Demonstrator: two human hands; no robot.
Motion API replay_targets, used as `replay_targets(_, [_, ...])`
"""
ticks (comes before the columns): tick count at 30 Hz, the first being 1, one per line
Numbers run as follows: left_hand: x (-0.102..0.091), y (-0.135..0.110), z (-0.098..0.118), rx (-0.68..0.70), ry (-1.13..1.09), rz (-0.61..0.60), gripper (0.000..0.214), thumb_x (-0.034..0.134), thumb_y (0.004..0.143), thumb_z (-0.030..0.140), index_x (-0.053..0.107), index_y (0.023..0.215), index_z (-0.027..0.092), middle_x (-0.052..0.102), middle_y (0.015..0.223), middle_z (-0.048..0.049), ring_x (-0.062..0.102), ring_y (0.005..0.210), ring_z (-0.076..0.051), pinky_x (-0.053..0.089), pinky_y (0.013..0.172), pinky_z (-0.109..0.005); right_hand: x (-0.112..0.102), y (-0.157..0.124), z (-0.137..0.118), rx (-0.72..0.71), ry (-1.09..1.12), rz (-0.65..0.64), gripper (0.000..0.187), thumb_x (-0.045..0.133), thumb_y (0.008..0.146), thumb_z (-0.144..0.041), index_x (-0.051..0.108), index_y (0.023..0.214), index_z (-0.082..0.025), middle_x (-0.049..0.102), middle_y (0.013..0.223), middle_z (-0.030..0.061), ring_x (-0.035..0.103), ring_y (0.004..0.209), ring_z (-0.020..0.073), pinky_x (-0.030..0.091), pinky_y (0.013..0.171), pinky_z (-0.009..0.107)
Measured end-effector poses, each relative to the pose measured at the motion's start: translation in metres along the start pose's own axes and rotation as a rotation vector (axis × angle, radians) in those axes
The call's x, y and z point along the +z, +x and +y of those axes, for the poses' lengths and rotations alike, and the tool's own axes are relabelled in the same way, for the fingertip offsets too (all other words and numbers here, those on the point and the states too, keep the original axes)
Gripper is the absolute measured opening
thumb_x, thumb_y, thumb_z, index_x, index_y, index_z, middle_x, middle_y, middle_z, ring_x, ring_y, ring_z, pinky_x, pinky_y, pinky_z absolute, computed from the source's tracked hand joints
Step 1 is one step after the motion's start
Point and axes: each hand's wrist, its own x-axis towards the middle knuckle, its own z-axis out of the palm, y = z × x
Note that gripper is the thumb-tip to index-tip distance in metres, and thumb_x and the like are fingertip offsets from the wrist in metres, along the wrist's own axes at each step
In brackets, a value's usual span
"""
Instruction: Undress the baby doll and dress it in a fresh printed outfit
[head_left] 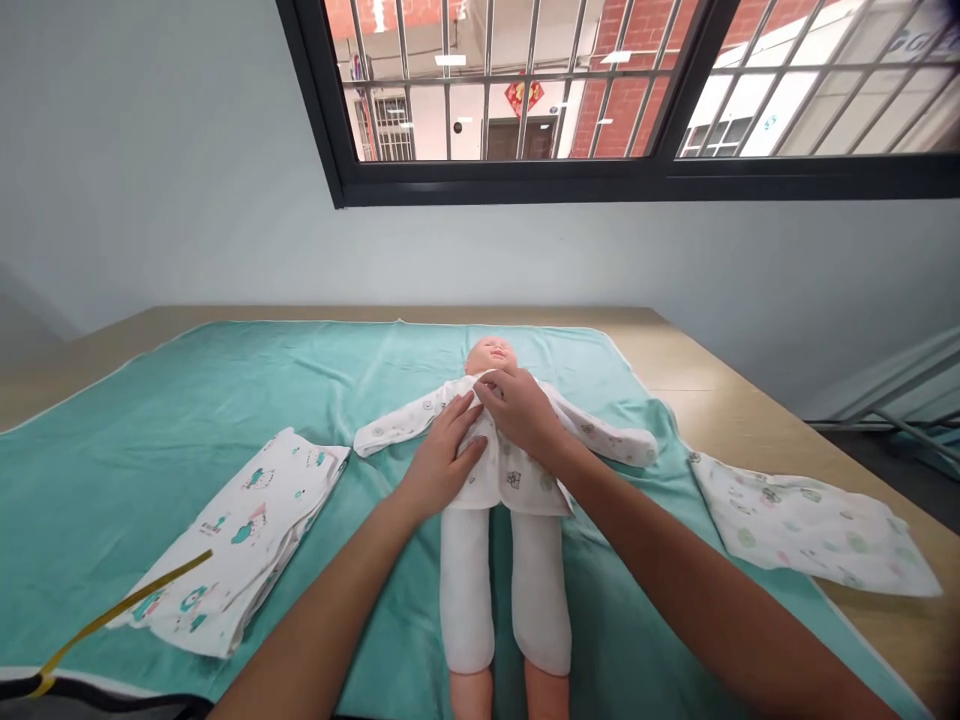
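A baby doll (491, 352) lies on its back on a teal blanket (315, 370), its head toward the window. It wears a white printed baby jacket (525, 482), with both sleeves stretched out sideways, and its legs are white down to the knees. My left hand (444, 455) rests on the jacket's chest, fingers extended and fairly flat. Close by, my right hand (525, 408) pinches the jacket's edge just below the doll's chin. The exact bit of cloth between those fingertips is partly hidden.
Folded white cloth with teal prints (247, 540) lies on the blanket at the left. White printed pants (810, 520) lie at the right, across the blanket's edge and the wooden table (705, 390). A yellow strap (124, 605) crosses the lower left. Behind stands a wall with a barred window (502, 183).
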Motion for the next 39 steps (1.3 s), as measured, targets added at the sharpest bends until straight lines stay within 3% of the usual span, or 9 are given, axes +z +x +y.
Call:
replay_targets(3, [0.002,-0.002,-0.001,0.015,-0.007,0.087,0.045,0.044,0.099,0.038,0.05,0.14,0.022,0.04,0.155,-0.0073,0.033,0.146,-0.021,0.027,0.122,-0.045,-0.013,-0.038,0.002,-0.123,0.073,0.003,0.029,0.045,0.097,-0.037,0.065,0.115,-0.024,0.063,0.125,0.0067,0.053,0.119,0.0251,0.043,0.102,0.044])
replay_targets(7, [0.0,-0.006,0.006,0.136,0.024,0.153,0.038,0.045,0.099,0.034,0.056,0.133,0.021,0.046,0.151,-0.0079,0.034,0.145,-0.02,0.029,0.121,-0.044,-0.03,-0.095,0.008,-0.227,0.027,-0.095,0.048,0.046,0.099,-0.036,0.042,0.146,-0.027,0.039,0.155,0.0061,0.032,0.145,0.0255,0.033,0.117,0.05])
replay_targets(12, [0.0,-0.012,0.022,0.279,0.125,-0.038,0.043,0.047,0.098,0.035,0.051,0.139,0.025,0.045,0.152,-0.0066,0.03,0.147,-0.022,0.021,0.123,-0.049,-0.029,-0.129,0.011,-0.321,-0.035,-0.199,0.066,0.054,0.095,-0.04,0.027,0.154,-0.025,0.028,0.16,0.0101,0.02,0.15,0.0292,0.023,0.12,0.058])
replay_targets(22, [-0.002,-0.014,0.027,0.34,0.267,-0.166,0.067,0.064,0.086,0.039,0.041,0.148,0.031,0.033,0.159,-0.0076,0.023,0.149,-0.032,0.013,0.12,-0.061,-0.034,-0.133,0.021,-0.328,0.139,-0.081,0.046,0.064,0.089,-0.039,0.055,0.131,-0.024,0.047,0.149,0.01,0.033,0.145,0.0258,0.034,0.117,0.049])
replay_targets(25, [-0.005,-0.017,0.03,0.337,0.294,-0.218,0.07,0.064,0.084,0.033,0.038,0.149,0.032,0.025,0.162,-0.0065,0.015,0.151,-0.033,0.01,0.12,-0.063,-0.033,-0.132,0.023,-0.355,0.165,-0.017,0.028,0.068,0.087,-0.04,0.065,0.11,-0.025,0.056,0.138,0.0085,0.043,0.136,0.0253,0.041,0.111,0.047])
replay_targets(28, [-0.004,-0.019,0.033,0.332,0.316,-0.232,0.071,0.06,0.084,0.024,0.035,0.15,0.03,0.024,0.162,-0.0074,0.016,0.151,-0.033,0.012,0.119,-0.063,-0.033,-0.13,0.022,-0.382,0.156,-0.013,0.032,0.075,0.079,-0.046,0.067,0.102,-0.025,0.057,0.134,0.0081,0.048,0.127,0.0259,0.045,0.107,0.046])
replay_targets(31, [-0.001,-0.021,0.034,0.328,0.326,-0.128,0.062,0.054,0.086,0.017,0.039,0.145,0.028,0.037,0.157,-0.008,0.026,0.148,-0.031,0.021,0.119,-0.059,-0.033,-0.13,0.018,-0.291,0.094,0.04,0.035,0.076,0.08,-0.043,0.065,0.109,-0.026,0.058,0.127,0.0084,0.051,0.117,0.0257,0.047,0.101,0.045])
replay_targets(36, [0.003,-0.021,0.032,0.292,0.305,0.156,0.033,0.052,0.091,0.019,0.053,0.124,0.025,0.06,0.128,-0.0089,0.056,0.121,-0.024,0.047,0.104,-0.042,-0.032,-0.131,0.016,-0.282,0.086,0.144,0.005,0.064,0.091,-0.027,0.066,0.091,-0.023,0.061,0.094,0.0059,0.055,0.087,0.0187,0.051,0.081,0.035])
replay_targets(39, [0.002,-0.02,0.03,0.226,0.348,0.196,0.028,0.058,0.089,0.026,0.055,0.116,0.023,0.062,0.116,-0.0092,0.059,0.111,-0.025,0.05,0.096,-0.042,-0.031,-0.13,0.02,-0.22,0.203,0.169,0.008,0.059,0.094,-0.024,0.062,0.088,-0.021,0.058,0.088,0.0042,0.054,0.077,0.015,0.048,0.069,0.03])
